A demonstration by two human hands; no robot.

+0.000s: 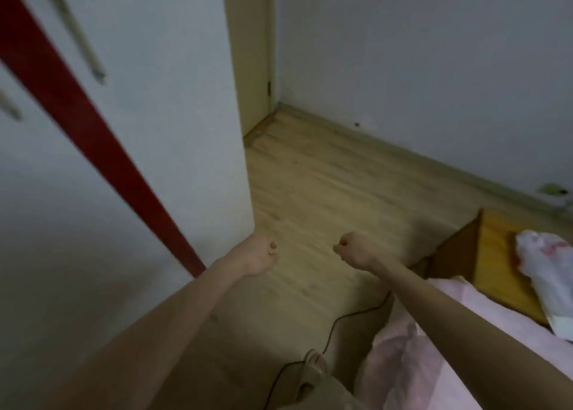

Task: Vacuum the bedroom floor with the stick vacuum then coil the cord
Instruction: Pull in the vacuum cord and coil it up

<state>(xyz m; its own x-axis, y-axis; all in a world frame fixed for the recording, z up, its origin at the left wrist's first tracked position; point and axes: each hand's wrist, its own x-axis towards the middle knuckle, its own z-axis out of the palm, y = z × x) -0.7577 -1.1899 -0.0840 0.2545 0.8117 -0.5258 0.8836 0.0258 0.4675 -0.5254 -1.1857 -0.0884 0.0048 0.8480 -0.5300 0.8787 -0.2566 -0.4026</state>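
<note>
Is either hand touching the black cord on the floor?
Apart. The head view shows the left hand and right hand curled in fists, raised ahead, while the black cord lies on the wooden floor lower in frame.

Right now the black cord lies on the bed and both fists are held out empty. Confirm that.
Not quite. In the head view the black cord lies on the wooden floor, beside the bed. The left hand and right hand are indeed empty fists.

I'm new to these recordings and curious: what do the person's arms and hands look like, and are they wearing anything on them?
Both arms are bare from as far up as the picture shows down to the fingers: no sleeves, gloves, watch or bracelets show. The left hand and right hand carry no rings or markings that this blurred view reveals.
</note>
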